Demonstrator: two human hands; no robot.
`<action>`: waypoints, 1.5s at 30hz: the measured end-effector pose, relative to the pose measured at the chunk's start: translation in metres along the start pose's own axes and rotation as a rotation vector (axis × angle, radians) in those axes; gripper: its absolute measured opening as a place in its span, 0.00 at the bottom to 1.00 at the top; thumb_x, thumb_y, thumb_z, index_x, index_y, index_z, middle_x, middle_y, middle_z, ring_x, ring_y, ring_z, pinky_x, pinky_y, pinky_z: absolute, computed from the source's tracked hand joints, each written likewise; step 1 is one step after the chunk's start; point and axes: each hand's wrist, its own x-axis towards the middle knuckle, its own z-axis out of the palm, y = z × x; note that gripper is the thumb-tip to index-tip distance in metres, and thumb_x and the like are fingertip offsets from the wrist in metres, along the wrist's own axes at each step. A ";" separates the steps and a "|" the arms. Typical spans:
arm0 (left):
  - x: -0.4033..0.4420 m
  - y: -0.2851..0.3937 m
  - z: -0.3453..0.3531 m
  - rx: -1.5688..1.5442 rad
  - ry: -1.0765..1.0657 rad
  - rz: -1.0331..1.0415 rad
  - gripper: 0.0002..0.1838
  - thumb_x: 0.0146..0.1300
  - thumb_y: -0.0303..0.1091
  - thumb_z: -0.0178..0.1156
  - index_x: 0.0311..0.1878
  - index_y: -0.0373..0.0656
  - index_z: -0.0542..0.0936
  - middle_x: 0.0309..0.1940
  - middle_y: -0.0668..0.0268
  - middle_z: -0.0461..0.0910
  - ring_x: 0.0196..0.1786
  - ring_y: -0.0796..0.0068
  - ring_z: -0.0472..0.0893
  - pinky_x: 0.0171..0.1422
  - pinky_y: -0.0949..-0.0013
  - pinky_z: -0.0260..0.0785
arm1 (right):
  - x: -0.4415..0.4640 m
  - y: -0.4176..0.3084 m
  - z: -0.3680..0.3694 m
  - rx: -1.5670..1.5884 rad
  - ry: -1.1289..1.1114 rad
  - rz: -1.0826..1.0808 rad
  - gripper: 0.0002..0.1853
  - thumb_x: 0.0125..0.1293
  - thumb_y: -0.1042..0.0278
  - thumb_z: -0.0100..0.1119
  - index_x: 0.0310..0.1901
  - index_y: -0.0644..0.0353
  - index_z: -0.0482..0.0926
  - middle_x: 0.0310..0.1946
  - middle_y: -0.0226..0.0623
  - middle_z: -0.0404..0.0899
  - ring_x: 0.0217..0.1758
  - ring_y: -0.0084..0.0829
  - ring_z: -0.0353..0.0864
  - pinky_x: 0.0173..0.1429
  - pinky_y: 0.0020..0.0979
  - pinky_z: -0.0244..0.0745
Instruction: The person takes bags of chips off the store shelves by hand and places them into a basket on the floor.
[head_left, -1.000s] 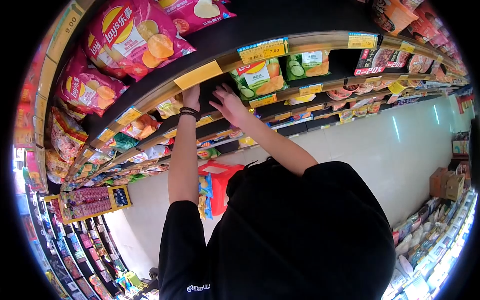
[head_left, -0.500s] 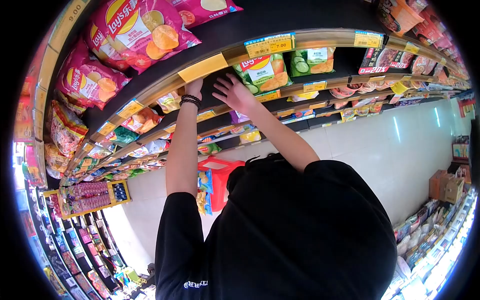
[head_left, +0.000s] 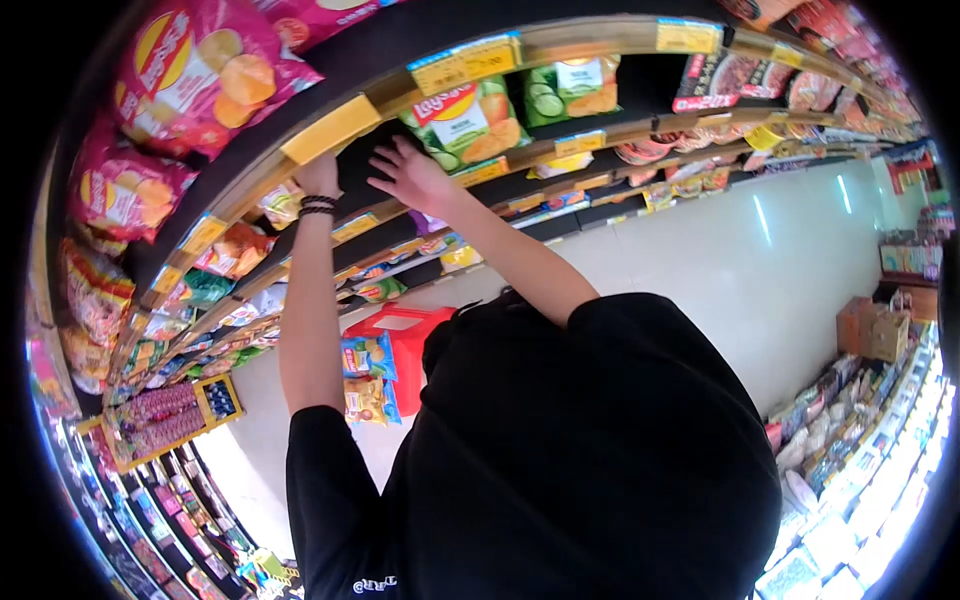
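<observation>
Shop shelves [head_left: 600, 35] of snacks, two bare hands reaching in

Below a blank yellow label [head_left: 332, 130] on the upper shelf's front edge, the left hand [head_left: 320, 177], beaded bracelet [head_left: 318, 205] at its wrist, reaches in; its fingers are hidden, so its opening and any hold cannot be told. The right hand [head_left: 415, 177] is open, fingers spread, holding nothing visible, just beside a green Lay's cucumber chip bag [head_left: 465, 125] at the lower shelf's front edge. Magenta Lay's bags [head_left: 200, 75] sit above, toward the left. Farther off, cardboard boxes [head_left: 885, 330] stand by the pale floor [head_left: 680, 260].
</observation>
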 end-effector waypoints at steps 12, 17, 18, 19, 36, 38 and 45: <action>-0.030 0.048 -0.082 -0.436 -0.073 -0.137 0.24 0.67 0.33 0.58 0.62 0.30 0.70 0.63 0.58 0.72 0.65 0.67 0.70 0.68 0.66 0.60 | -0.019 0.000 0.038 -0.452 0.096 -0.134 0.31 0.66 0.49 0.60 0.64 0.56 0.64 0.52 0.28 0.74 0.54 0.21 0.70 0.58 0.31 0.69; -0.039 0.039 -0.088 -0.555 0.167 0.251 0.17 0.64 0.31 0.59 0.52 0.29 0.77 0.52 0.54 0.80 0.56 0.64 0.78 0.60 0.64 0.68 | -0.020 -0.002 0.058 0.007 -0.054 -0.133 0.20 0.68 0.55 0.58 0.57 0.53 0.71 0.54 0.30 0.75 0.59 0.31 0.74 0.64 0.43 0.70; -0.044 0.041 -0.093 -0.537 0.141 0.207 0.16 0.64 0.30 0.59 0.52 0.28 0.77 0.51 0.54 0.81 0.56 0.64 0.78 0.60 0.64 0.67 | -0.021 -0.001 0.059 0.044 -0.067 -0.099 0.20 0.68 0.55 0.59 0.57 0.53 0.71 0.54 0.31 0.75 0.59 0.32 0.74 0.64 0.43 0.70; -0.051 0.042 -0.102 -0.519 0.115 0.164 0.16 0.64 0.29 0.59 0.51 0.28 0.77 0.50 0.54 0.81 0.55 0.65 0.78 0.60 0.64 0.67 | -0.022 0.000 0.060 0.081 -0.081 -0.065 0.20 0.68 0.56 0.59 0.57 0.53 0.71 0.54 0.31 0.75 0.59 0.32 0.74 0.64 0.43 0.70; -0.210 0.035 -0.174 -1.137 -0.120 -0.573 0.25 0.65 0.28 0.60 0.64 0.38 0.65 0.55 0.64 0.74 0.56 0.72 0.74 0.61 0.66 0.66 | -0.098 0.033 0.014 0.067 -0.338 0.476 0.26 0.65 0.74 0.57 0.64 0.60 0.63 0.58 0.42 0.73 0.62 0.38 0.73 0.66 0.43 0.71; -0.224 0.024 -0.167 -1.097 -0.127 -0.585 0.26 0.64 0.27 0.61 0.64 0.37 0.65 0.55 0.63 0.74 0.56 0.71 0.74 0.61 0.66 0.66 | -0.102 0.025 0.010 -0.069 -0.303 0.560 0.29 0.66 0.73 0.56 0.68 0.58 0.60 0.62 0.43 0.70 0.65 0.36 0.70 0.69 0.43 0.66; -0.249 0.024 -0.172 -1.060 -0.233 -0.602 0.17 0.62 0.23 0.60 0.54 0.35 0.71 0.44 0.64 0.77 0.44 0.76 0.77 0.49 0.71 0.70 | -0.099 0.012 -0.013 -0.543 -0.532 0.574 0.37 0.63 0.67 0.63 0.71 0.61 0.56 0.63 0.38 0.68 0.63 0.28 0.68 0.65 0.31 0.67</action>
